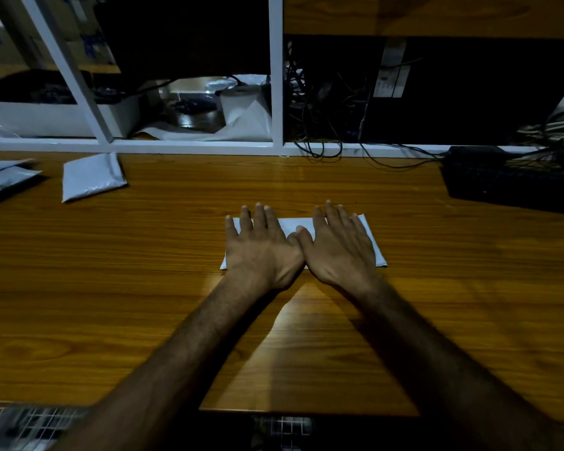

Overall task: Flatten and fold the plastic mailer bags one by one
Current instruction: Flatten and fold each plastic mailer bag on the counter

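Observation:
A folded white mailer bag (292, 224) lies flat on the wooden table (176, 271), in the middle of the view. Both hands press down on it side by side with fingers straight and spread. My left hand (261, 247) covers its left half and my right hand (339, 247) covers its right half; the thumbs touch over the bag's middle. Only the bag's far strip and its two outer corners show past the hands. A folded grey mailer bag (92, 177) lies at the far left of the table. More grey mailer bags (4, 179) lie at the left edge.
A white metal frame (275, 76) runs along the table's far edge, with tangled cables (319, 125) and white plastic sheeting (248, 118) behind it. A black keyboard (515, 180) sits at the far right. A wire mesh basket (20, 424) shows below the table's near edge.

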